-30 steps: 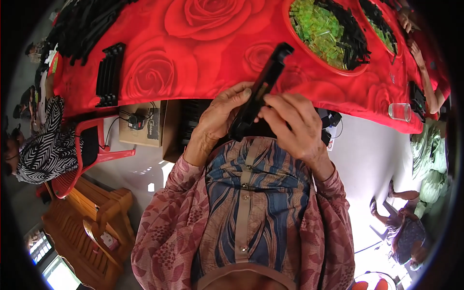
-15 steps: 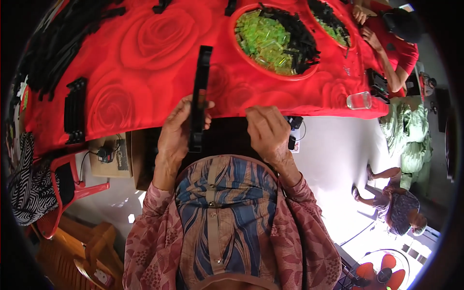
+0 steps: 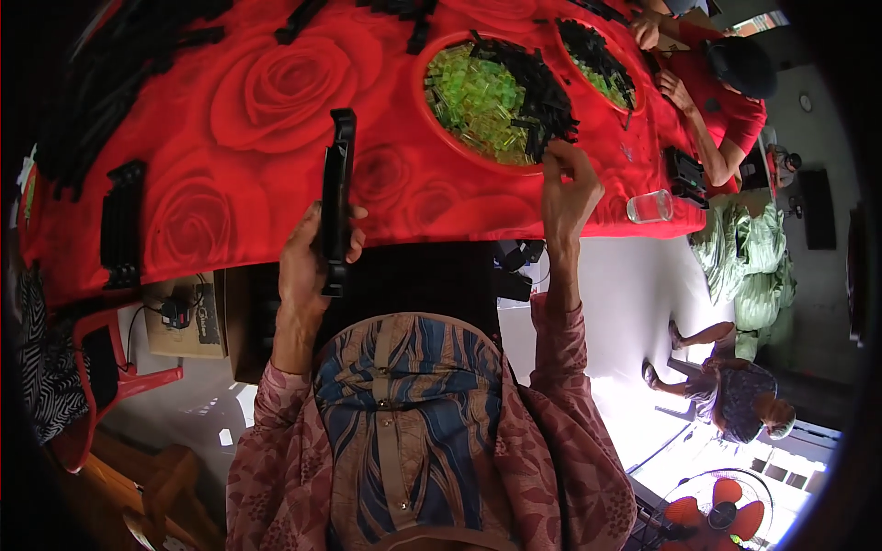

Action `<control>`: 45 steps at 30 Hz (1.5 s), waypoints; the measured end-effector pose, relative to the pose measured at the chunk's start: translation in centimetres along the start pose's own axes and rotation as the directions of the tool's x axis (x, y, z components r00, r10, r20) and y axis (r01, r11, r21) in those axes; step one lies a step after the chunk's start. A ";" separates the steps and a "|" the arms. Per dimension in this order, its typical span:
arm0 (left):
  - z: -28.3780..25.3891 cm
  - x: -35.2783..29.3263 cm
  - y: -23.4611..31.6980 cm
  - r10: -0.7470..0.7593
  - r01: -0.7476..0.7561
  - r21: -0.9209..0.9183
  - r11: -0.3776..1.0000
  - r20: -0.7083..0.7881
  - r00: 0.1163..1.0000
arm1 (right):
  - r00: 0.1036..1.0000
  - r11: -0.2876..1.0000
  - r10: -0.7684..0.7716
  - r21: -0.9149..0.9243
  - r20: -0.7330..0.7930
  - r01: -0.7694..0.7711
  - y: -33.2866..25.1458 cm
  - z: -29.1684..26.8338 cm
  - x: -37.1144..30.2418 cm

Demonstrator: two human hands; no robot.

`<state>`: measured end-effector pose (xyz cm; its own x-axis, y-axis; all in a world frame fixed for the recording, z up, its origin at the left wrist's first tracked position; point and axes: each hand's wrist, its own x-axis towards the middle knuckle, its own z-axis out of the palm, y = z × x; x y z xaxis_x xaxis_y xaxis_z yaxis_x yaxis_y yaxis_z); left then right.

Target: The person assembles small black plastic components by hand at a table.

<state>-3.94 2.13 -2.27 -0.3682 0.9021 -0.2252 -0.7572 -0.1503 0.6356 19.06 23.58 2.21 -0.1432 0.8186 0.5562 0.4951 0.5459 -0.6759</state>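
My left hand (image 3: 301, 262) grips a long black plastic bar (image 3: 338, 174) near its lower end, holding it upright above the table's front edge. At the near right rim of a round orange-red basin (image 3: 501, 168) is my right hand (image 3: 571, 193), its fingers pinched together. Whether a small piece sits between those fingertips I cannot make out. Small clear yellow-green pieces (image 3: 470, 103) fill the basin's left side, and short black strips (image 3: 544, 87) heap up on its right, just beyond my right fingertips.
Black bars (image 3: 121, 225) lie stacked at left on the red rose-patterned cloth (image 3: 276, 92), with a larger heap (image 3: 110, 101) behind. A second basin (image 3: 597, 69), a clear glass (image 3: 650, 207) and a person in red (image 3: 726, 115) are to the right.
My right hand has moved right and away from me, from beside the bar to the basin's rim. My left hand still holds the bar. The whole view has shifted slightly.
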 end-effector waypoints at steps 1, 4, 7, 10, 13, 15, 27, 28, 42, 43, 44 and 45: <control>0.1 0.0 0.0 0.011 -0.011 0.027 1.000 -0.004 1.000 | 1.000 1.000 0.008 0.014 0.018 -0.008 0.3 0.3 0.3; 0.8 -0.1 0.1 0.017 -0.015 0.071 0.997 -0.017 1.000 | 0.988 0.936 -0.144 -0.318 0.050 0.152 0.7 1.8 1.2; 1.5 -0.4 0.4 0.008 0.001 0.141 0.990 -0.069 0.998 | 0.988 0.848 -0.144 -0.507 0.060 0.154 -0.4 2.5 1.6; 1.7 -0.4 0.4 0.008 0.003 0.135 0.991 -0.082 0.997 | 0.994 0.887 -0.068 -0.452 0.080 0.097 0.1 2.3 1.8; 1.5 -0.5 0.4 0.011 -0.004 0.120 0.993 -0.061 0.998 | 0.992 0.868 -0.033 -0.488 0.124 0.090 0.1 1.6 1.8; 1.4 -0.5 0.3 0.014 -0.006 0.125 0.992 -0.060 0.998 | 0.989 0.865 -0.006 -0.495 0.149 0.079 0.1 1.6 1.8; 0.7 -0.2 0.1 0.015 -0.010 0.116 0.993 -0.043 0.999 | 0.978 0.859 0.098 -0.513 0.186 0.011 0.0 2.0 2.1; 0.8 -0.2 0.1 0.015 -0.008 0.123 0.992 -0.054 0.998 | 0.977 0.845 0.087 -0.533 0.196 0.031 0.2 2.0 2.2; 1.1 -0.6 0.3 -0.002 0.009 0.131 0.991 -0.048 0.999 | 0.991 0.976 0.130 0.182 -0.025 -0.123 0.1 1.4 1.4; 1.1 -0.7 0.3 -0.006 0.014 0.147 0.989 -0.058 0.998 | 0.970 0.861 0.235 0.451 0.059 -0.236 -0.9 1.2 1.3; 0.9 -0.7 0.2 -0.006 0.016 0.150 0.989 -0.063 0.998 | 0.960 0.806 0.248 0.522 0.131 -0.280 -2.2 0.8 1.1; 0.7 -0.7 0.2 -0.006 0.012 0.131 0.991 -0.047 0.999 | 0.958 0.800 0.254 0.527 0.137 -0.287 -2.8 0.7 0.8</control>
<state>-3.46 1.81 -1.46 -0.3886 0.8830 -0.2632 -0.6846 -0.0855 0.7239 16.98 22.79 4.24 -0.1286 0.9468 0.2952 -0.0144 0.2958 -0.9551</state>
